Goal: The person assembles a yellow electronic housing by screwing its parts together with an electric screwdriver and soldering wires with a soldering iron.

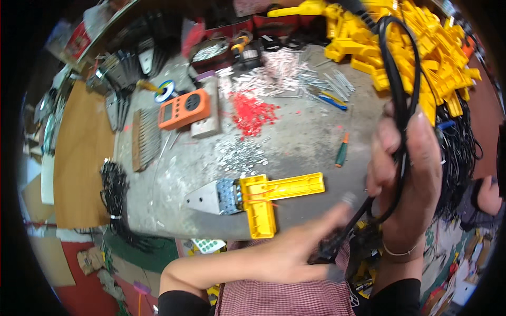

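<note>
My right hand (pixel 408 168), raised at the right over the bench's edge, is closed round a looped black cable (pixel 394 63). From it the cable runs down towards my left hand (pixel 295 253), which is low in front of my apron. The left thumb and fingers are spread wide, with a dark part of the cable between them; motion blurs them. Whether they touch it I cannot tell. On the bench just beyond lies an opened yellow plastic housing (pixel 262 221), joined to a grey metal wedge-shaped piece (pixel 205 198) with a blue block and red wires.
Yellow housings (pixel 406 47) are heaped at the far right, black cables (pixel 458 142) below them. An orange meter (pixel 184 109), red bits (pixel 252 113), small metal parts (pixel 240 155), long screws (pixel 340 84) and a green screwdriver (pixel 342 151) lie on the bench. Another cable bundle (pixel 113 189) hangs left.
</note>
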Motion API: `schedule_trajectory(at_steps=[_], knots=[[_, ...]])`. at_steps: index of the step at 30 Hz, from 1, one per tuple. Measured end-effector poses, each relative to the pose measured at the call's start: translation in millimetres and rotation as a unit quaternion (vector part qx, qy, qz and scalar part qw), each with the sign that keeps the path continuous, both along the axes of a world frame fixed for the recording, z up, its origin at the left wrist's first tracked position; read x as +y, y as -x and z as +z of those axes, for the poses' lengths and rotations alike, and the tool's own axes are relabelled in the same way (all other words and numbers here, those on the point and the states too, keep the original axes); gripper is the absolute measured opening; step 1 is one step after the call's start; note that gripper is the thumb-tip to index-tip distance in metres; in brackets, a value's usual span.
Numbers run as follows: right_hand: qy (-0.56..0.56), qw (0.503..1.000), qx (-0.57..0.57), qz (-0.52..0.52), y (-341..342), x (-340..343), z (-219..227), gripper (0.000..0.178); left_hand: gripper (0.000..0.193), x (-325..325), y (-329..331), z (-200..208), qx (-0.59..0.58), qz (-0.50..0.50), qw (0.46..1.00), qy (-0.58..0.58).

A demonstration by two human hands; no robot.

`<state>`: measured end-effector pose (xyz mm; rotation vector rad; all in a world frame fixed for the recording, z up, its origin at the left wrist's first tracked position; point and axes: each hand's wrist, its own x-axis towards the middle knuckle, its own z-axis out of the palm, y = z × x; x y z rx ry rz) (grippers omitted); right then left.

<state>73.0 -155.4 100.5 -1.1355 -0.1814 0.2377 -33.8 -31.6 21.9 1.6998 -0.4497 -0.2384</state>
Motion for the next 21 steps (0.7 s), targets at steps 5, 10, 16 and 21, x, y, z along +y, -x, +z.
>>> schedule_trajectory(at_steps=[5, 10, 16, 21], knots=[[0.085, 0.992, -0.071, -0.063, -59.7, -54.5, -29.6, 0.021, 0.03, 33.1, 33.6, -12.2, 0.189, 0.027, 0.981, 0.043], [0.596, 0.621, -0.457, -0.224, -62.4, -77.8, -91.1, 0.033, 0.029, 38.5, 29.8, -10.5, -0.148, 0.165, 0.921, -0.319], [0.461, 0.745, -0.387, 0.286, 20.5, -46.9, -65.3, 0.024, 0.028, 45.3, 9.3, 3.5, -0.218, 0.131, 0.893, -0.373], [0.336, 0.836, -0.313, 0.301, 18.2, -32.3, -74.1, 0.012, 0.031, 51.2, -5.1, 16.4, -0.209, 0.073, 0.902, -0.37]])
